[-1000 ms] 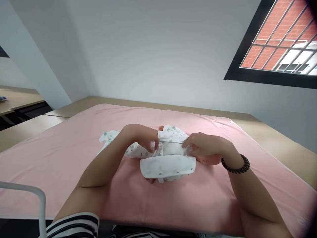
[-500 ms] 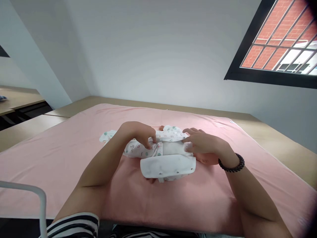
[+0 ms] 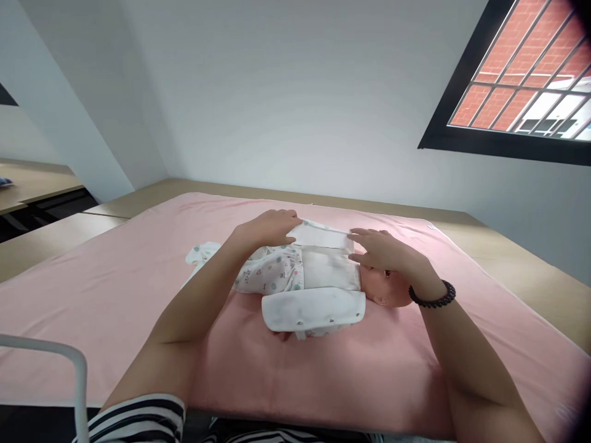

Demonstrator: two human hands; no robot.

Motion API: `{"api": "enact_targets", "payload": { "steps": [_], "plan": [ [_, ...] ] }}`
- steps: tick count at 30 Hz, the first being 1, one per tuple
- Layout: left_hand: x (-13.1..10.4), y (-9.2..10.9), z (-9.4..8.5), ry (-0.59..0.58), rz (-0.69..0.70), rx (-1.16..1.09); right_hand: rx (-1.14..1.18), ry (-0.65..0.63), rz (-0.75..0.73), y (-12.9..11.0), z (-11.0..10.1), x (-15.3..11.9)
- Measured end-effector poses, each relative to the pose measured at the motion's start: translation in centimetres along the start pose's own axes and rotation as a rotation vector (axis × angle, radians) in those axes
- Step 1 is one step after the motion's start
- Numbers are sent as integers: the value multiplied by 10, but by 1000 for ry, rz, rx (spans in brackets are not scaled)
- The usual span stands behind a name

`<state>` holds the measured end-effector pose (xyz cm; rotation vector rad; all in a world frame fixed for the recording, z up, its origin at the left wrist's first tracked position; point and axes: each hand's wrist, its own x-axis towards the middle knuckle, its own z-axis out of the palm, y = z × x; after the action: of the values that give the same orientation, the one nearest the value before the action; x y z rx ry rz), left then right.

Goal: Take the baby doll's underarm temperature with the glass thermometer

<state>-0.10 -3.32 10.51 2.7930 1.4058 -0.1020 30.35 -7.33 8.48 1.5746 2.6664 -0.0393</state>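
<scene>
A baby doll (image 3: 385, 289) lies on its back, head to the right, on a pink blanket. It wears printed baby trousers (image 3: 265, 272) and a baby jacket (image 3: 321, 234) spread open at the front, with a white layer (image 3: 329, 269) over its chest. My left hand (image 3: 272, 227) grips the lower corner of the jacket's far flap between thumb and fingers. At the flap's other end, beside the doll's head, my right hand (image 3: 381, 247) pinches the edge. The flap is lifted, its white inside facing me. On the near side, the other flap (image 3: 314, 309) lies folded outward, showing snaps.
The pink blanket (image 3: 138, 295) covers most of a wooden table (image 3: 503, 246) against a white wall. A white metal rail (image 3: 79, 375) stands at the lower left. A barred window is at the upper right.
Both hands have moved away from me, drawing the jacket's far flap up and back off the doll's body. More of the white chest layer and the doll's head shows.
</scene>
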Motion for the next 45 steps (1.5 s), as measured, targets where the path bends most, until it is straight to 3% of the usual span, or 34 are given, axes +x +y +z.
{"api": "enact_targets", "payload": {
  "steps": [5,9,12,15,19,23,30,38,42,45],
  "plan": [
    [21,-25,21,-185,-176,-34,26,-66,230,26,6,8],
    [28,-39,30,-258,-283,-73,135,-54,281,69,6,9],
    [32,-38,33,-218,-177,-105,266,-83,318,109,15,12],
    [36,-28,34,-153,18,-161,311,-146,298,138,33,14],
    [44,-11,41,-34,170,-248,380,-270,218,152,58,16],
    [56,-1,56,49,236,-282,391,-282,185,152,68,16],
    [73,0,76,164,297,-181,251,-113,345,163,80,25],
    [70,10,71,207,292,-146,293,62,358,181,92,18],
    [71,9,73,160,305,-133,437,265,341,187,82,18],
    [73,6,77,168,289,-153,552,405,265,177,62,19]
  ]
}}
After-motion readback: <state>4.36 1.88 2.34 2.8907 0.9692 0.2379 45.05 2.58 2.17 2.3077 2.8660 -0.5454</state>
